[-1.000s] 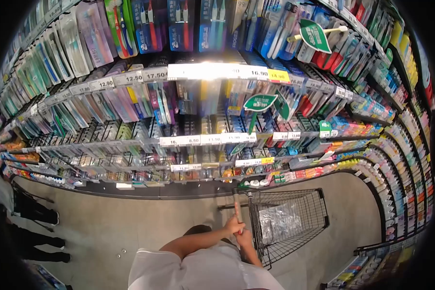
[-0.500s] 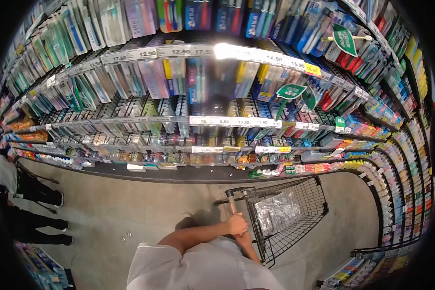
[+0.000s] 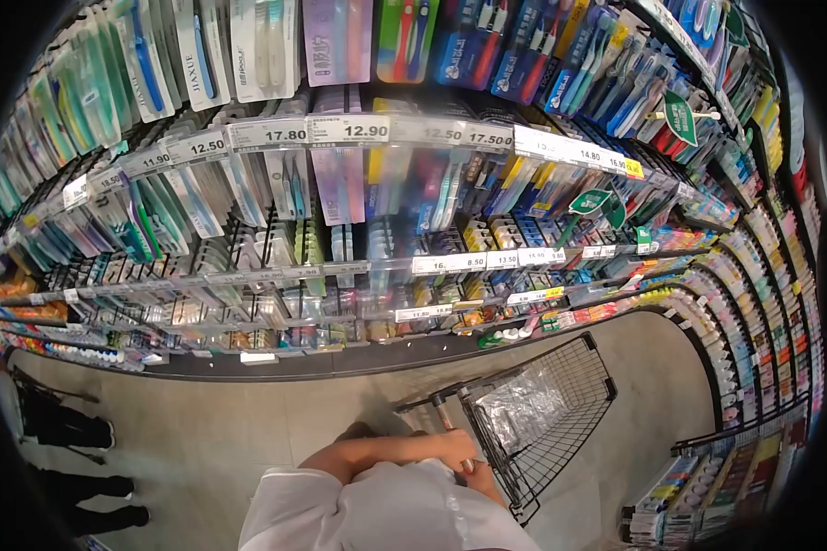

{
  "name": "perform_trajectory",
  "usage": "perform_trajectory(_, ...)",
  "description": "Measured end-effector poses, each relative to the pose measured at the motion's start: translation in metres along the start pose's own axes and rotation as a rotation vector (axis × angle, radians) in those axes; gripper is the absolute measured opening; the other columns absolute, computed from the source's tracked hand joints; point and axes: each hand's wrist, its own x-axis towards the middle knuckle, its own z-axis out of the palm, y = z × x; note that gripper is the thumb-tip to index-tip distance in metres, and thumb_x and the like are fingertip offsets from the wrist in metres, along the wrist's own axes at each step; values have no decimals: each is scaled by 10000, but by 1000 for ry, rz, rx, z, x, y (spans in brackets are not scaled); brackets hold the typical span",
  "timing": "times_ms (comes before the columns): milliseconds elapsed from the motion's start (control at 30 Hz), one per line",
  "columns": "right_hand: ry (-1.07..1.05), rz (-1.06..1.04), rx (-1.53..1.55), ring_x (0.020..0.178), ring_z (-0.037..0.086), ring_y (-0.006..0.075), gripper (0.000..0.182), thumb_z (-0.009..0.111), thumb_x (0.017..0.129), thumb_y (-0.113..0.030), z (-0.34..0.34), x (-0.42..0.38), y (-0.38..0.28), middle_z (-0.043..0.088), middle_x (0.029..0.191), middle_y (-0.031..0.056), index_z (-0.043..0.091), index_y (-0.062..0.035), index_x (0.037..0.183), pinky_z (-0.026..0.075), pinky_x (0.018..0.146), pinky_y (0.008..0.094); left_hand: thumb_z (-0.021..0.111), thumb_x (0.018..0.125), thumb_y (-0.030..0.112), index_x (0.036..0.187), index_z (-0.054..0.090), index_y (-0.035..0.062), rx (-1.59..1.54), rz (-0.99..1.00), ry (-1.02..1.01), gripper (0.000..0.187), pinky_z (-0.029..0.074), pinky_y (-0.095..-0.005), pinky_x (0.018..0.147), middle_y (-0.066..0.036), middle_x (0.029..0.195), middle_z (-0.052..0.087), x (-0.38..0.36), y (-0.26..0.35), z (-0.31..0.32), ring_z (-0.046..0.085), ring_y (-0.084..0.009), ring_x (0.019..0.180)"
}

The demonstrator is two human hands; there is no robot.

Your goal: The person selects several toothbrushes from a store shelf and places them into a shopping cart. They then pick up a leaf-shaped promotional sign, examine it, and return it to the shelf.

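Observation:
Close together, both hands rest at the handle (image 3: 443, 411) of a black wire shopping cart (image 3: 574, 409). My left hand (image 3: 456, 448) is closed round the handle, with its forearm crossing in front of my body. Just below it, my right hand (image 3: 477, 475) is also closed on the handle; its fingers are partly hidden. Inside the cart lies a shiny, clear plastic sheet or package (image 3: 524, 404).
Curved shelves of packaged toothbrushes (image 3: 271, 46) with price strips (image 3: 354, 129) stand ahead and continue round to the right. A low display (image 3: 698, 491) is at lower right. Legs of other people (image 3: 78, 427) show at the left.
The view has shifted closer to the shelves, which fill more of the frame. Both hands stay on the handle and appear slightly lower in view, along with the cart.

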Motion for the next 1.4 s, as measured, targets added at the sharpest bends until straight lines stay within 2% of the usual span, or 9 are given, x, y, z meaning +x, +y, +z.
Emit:
perform_trajectory(167,-145,101,73,640,602,312,227,652,655,-214,9,-7,-61,596,667,176,592,-23,763,458,592,337,666,550,369,682,648,58,-2,-83,-129,339,488,-411,608,-138,689,622,-38,6,-38,613,-313,686)
perform_trajectory(333,-144,72,142,635,604,283,235,658,657,-217,44,7,-43,594,657,164,592,-21,767,455,592,330,693,538,408,674,652,45,-6,-141,-164,389,499,-414,607,-151,681,619,-60,5,-55,617,-322,688)
perform_trajectory(533,-156,58,230,628,605,248,244,665,658,-222,65,16,-13,592,645,149,591,-19,771,451,593,321,691,502,349,639,643,22,86,-160,-140,358,495,-405,581,-151,680,620,-66,1,-51,617,-306,670)
perform_trajectory(567,-185,30,288,640,602,178,270,680,658,-248,67,18,-8,593,635,123,600,-19,777,451,595,316,691,498,342,643,643,23,82,-159,-150,353,496,-400,586,-150,680,620,-66,-1,-49,617,-304,673)
perform_trajectory(700,-161,31,230,618,595,172,267,687,648,-250,46,16,-40,601,639,112,612,-21,765,454,588,316,691,485,315,656,646,27,74,-154,-161,338,498,-385,606,-146,680,622,-61,-5,-48,619,-299,683)
perform_trajectory(1100,-195,100,270,634,594,174,254,679,648,-227,27,43,-28,608,666,113,614,-23,784,453,599,320,699,428,259,605,641,37,74,-173,-100,291,496,-396,569,-138,621,609,-29,-13,-35,611,-310,631)
perform_trajectory(1200,-205,103,299,638,594,175,251,677,649,-222,22,46,-24,610,673,114,615,-23,788,453,601,320,685,424,313,598,628,45,111,-142,-120,325,485,-401,549,-136,593,597,-19,-17,-33,604,-311,614)
perform_trajectory(1233,-209,102,308,639,594,175,250,676,649,-220,22,45,-21,611,675,114,615,-23,790,453,602,321,698,398,254,593,639,46,118,-165,-99,291,489,-388,549,-135,604,604,-18,-13,-39,610,-296,617)
perform_trajectory(1400,-226,106,372,646,594,176,246,672,649,-211,19,45,-11,614,686,114,616,-23,797,452,607,322,702,389,249,581,636,60,159,-224,-134,278,488,-383,565,-128,602,600,-9,-8,-44,608,-296,624)
